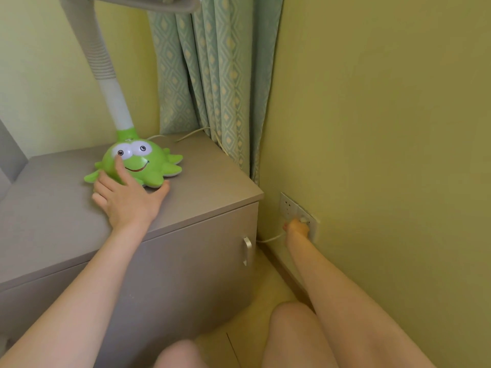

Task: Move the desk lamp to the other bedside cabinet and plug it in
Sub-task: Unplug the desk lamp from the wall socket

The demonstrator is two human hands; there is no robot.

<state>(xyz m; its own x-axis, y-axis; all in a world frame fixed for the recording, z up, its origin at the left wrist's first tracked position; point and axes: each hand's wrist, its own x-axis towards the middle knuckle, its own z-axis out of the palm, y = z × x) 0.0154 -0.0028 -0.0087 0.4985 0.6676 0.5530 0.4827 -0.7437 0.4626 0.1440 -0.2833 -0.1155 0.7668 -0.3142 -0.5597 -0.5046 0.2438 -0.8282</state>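
A yellow-green bedroom corner, with a patterned curtain (220,75) at twelve o'clock. A grey bedside cabinet (186,261) fills the left. On its top, at ten o'clock, stands the desk lamp (138,163), its green base shaped like a smiling creature. The left hand (127,197) rests spread wide against that base. At three o'clock, the right hand's (296,229) grip closes on a plug (304,220) at the wall socket (292,208).
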